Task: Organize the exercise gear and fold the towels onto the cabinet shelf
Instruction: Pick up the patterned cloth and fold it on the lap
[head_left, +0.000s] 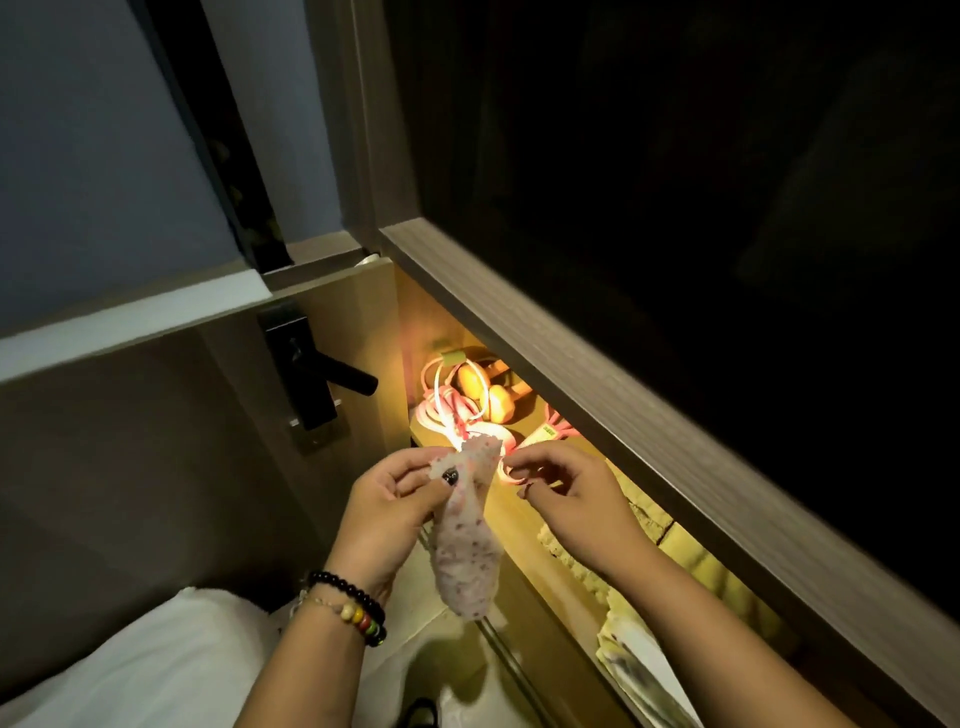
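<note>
A small white towel with pink dots (466, 551) hangs in front of the lit cabinet shelf (524, 525). My left hand (387, 506) pinches its top left corner. My right hand (566, 491) pinches the top right corner with curled fingers, level with the left. At the back of the shelf lie two orange dumbbells (485, 392) and a pink and white cord (441, 410) in loops. Folded yellowish towels (644, 525) lie on the shelf under my right forearm.
A wooden cabinet edge (597, 410) runs diagonally above the shelf, dark above it. A door with a black lever handle (332, 371) stands to the left. White bedding (156, 665) lies at the lower left. More folded cloth (644, 670) sits at the shelf's near end.
</note>
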